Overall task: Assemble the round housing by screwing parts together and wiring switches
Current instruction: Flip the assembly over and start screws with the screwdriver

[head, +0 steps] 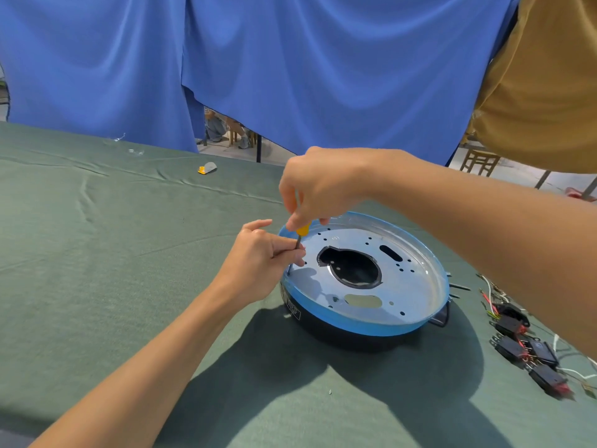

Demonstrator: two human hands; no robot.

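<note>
The round housing (416, 286) lies on the green cloth: a black base, a blue rim and a silver metal plate with a large central hole. A yellow-handled screwdriver (302, 230) stands nearly upright at the plate's left edge, its tip down at the rim. My right hand (319, 185) grips the handle from above. Just below it, my left hand (265, 266) pinches the metal shaft near the tip. Any screw under the tip is hidden by my fingers. Several black switches with red and white wires (529, 350) lie to the right of the housing.
A small yellow and grey piece (206, 168) rests far back on the table (97, 253). Clear plastic scraps (135, 151) lie near the far left edge. A blue curtain (290, 59) hangs behind the table. A wooden chair (479, 161) stands beyond at right.
</note>
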